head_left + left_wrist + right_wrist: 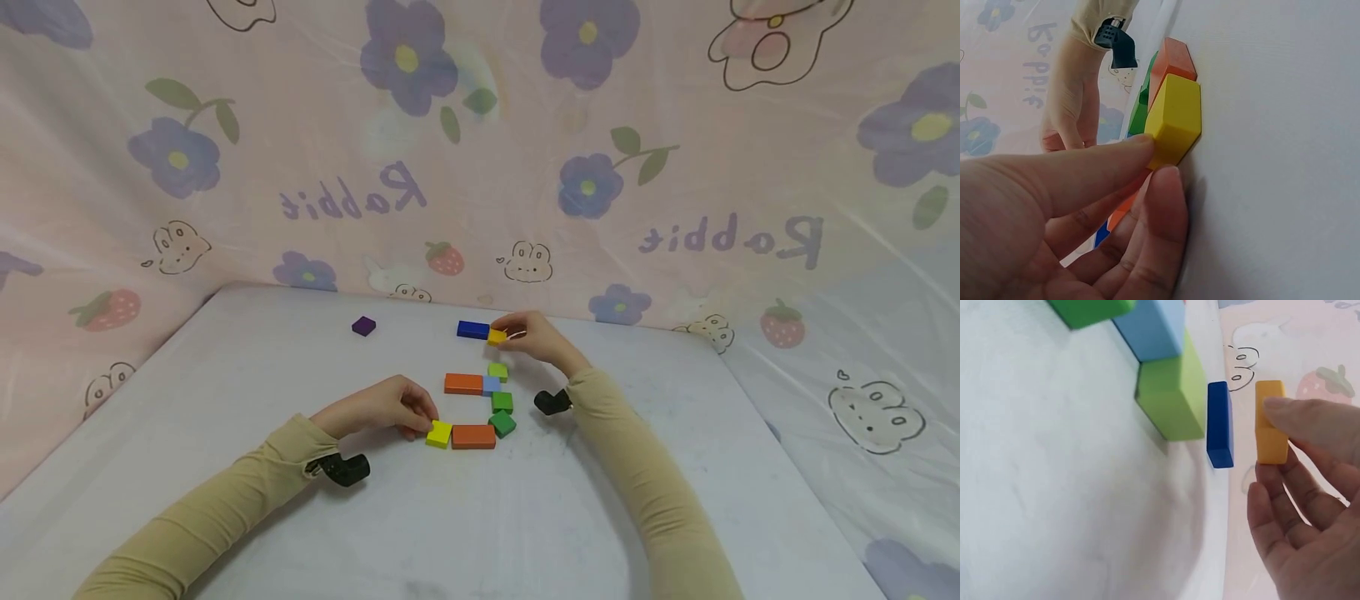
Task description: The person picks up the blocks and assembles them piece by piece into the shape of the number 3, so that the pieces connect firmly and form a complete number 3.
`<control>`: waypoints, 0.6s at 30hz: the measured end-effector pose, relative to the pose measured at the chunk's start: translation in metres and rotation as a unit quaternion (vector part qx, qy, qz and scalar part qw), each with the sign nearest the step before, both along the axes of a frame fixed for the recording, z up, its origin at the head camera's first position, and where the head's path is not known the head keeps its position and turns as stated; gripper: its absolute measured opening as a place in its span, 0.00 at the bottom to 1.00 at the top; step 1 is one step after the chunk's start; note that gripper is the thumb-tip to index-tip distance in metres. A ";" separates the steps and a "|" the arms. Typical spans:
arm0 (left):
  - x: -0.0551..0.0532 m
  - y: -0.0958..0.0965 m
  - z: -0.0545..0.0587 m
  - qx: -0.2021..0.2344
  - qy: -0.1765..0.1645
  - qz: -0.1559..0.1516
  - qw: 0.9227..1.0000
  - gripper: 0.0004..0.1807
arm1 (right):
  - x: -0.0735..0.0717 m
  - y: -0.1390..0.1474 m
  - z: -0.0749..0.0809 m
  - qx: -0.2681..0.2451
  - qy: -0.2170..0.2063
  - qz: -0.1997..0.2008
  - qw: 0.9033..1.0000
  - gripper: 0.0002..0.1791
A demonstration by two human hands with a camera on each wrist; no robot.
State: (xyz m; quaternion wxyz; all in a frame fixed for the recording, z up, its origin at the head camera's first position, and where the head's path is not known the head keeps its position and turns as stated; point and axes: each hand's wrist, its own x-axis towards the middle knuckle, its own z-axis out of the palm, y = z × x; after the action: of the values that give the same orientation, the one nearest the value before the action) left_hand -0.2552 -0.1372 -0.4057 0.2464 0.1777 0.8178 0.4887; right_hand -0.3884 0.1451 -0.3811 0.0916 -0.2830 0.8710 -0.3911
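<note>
My right hand pinches an orange-yellow block between thumb and fingers, near the right end of a blue block. In the right wrist view that held block appears raised, with a gap to the blue one. My left hand has thumb and fingertips on the left side of a bright yellow block, which sits on the table. Its right side meets an orange block. From there a dark green block, a green block, a light blue block and a lime block run away from me.
A second orange block lies left of the light blue one. Apart from the row, a purple block lies at the back left. The white table ends at a patterned curtain behind and at both sides.
</note>
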 end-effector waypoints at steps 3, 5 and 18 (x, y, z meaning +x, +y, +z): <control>0.000 0.000 0.000 0.002 -0.002 0.002 1.000 0.06 | 0.001 -0.003 -0.002 0.005 -0.016 -0.002 1.000 0.19; 0.000 0.001 0.000 0.002 -0.003 0.004 1.000 0.06 | 0.002 -0.005 -0.005 0.009 -0.025 -0.001 1.000 0.19; 0.000 0.000 -0.003 -0.006 0.003 0.005 1.000 0.06 | -0.004 -0.008 -0.021 0.030 -0.048 -0.029 0.998 0.20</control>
State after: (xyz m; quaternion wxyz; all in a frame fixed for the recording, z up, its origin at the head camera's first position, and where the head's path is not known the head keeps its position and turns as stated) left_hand -0.2554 -0.1370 -0.4083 0.2428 0.1733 0.8222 0.4848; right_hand -0.3926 0.1370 -0.4018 0.1305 -0.2353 0.8847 -0.3806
